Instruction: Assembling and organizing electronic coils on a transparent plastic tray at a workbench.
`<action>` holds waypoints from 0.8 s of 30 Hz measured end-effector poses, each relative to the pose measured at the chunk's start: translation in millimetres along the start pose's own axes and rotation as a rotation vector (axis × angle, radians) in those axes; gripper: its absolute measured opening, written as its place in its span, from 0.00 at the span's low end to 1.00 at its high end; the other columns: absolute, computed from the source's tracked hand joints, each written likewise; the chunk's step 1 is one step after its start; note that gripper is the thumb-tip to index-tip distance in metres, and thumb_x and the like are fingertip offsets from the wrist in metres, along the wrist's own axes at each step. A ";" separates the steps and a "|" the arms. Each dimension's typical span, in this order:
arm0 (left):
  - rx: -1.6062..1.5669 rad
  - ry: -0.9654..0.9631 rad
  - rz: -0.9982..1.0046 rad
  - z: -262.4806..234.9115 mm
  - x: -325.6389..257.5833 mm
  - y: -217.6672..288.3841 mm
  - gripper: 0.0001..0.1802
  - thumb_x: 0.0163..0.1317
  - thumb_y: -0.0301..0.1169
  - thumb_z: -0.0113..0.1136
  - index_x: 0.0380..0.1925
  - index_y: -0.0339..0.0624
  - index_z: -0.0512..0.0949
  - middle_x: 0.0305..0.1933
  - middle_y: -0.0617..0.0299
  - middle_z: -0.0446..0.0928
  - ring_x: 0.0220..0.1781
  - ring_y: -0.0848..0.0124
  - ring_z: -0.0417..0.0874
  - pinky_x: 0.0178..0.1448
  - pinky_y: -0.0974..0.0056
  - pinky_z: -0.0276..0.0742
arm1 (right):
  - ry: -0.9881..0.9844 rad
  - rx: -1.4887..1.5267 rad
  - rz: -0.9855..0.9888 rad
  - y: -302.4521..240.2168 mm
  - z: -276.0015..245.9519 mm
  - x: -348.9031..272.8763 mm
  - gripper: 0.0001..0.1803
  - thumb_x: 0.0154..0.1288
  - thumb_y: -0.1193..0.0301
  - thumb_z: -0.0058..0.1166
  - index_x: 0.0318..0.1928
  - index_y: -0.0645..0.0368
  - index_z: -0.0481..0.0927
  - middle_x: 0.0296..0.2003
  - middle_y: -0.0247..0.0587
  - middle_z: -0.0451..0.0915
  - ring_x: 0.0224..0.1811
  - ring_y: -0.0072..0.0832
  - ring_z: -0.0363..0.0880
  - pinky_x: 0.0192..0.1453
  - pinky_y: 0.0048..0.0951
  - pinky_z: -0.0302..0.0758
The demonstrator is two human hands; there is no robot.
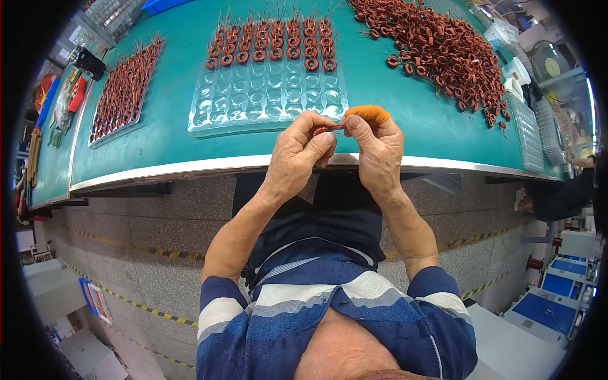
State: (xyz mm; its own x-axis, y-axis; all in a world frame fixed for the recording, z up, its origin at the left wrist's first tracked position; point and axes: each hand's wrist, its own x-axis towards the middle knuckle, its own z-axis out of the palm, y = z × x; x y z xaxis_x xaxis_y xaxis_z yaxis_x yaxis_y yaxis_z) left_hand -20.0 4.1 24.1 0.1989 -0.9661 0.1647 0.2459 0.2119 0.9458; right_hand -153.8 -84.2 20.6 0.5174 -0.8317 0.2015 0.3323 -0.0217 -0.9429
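Observation:
Just above the table's front edge, my left hand (pixel 302 149) pinches a small copper-wound toroid coil (pixel 321 131) between thumb and fingers. My right hand (pixel 378 145), with an orange cover on one finger, is closed on the coil's thin wire leads (pixel 340 128) beside it. Beyond my hands lies a clear plastic tray (pixel 247 95) with round pockets. Its far rows hold several coils (pixel 276 44) with their leads sticking up; the nearer pockets hold none.
A big heap of loose coils (pixel 443 54) covers the table's far right. At left stands a filled tray of coils (pixel 126 85), near a black cup-like container (pixel 88 62). Stacked clear trays (pixel 538 130) sit at the right edge. The green table (pixel 171 142) has a metal front edge.

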 end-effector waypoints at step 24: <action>-0.068 0.044 0.013 -0.6 -3.1 -8.0 0.07 0.71 0.29 0.48 0.44 0.37 0.69 0.25 0.64 0.71 0.25 0.79 0.70 0.30 0.73 0.67 | -0.065 -0.477 -0.252 -0.7 -6.0 0.4 0.25 0.56 0.70 0.68 0.53 0.62 0.76 0.40 0.37 0.79 0.40 0.24 0.78 0.41 0.23 0.75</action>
State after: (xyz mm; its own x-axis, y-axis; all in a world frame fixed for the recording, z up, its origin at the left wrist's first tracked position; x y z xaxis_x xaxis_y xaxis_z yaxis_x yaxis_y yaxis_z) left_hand -21.9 5.5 15.9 0.2441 -0.9560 0.1630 0.3067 0.2355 0.9222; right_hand -158.5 -87.9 19.8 0.5206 -0.7327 0.4383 0.0650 -0.4778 -0.8760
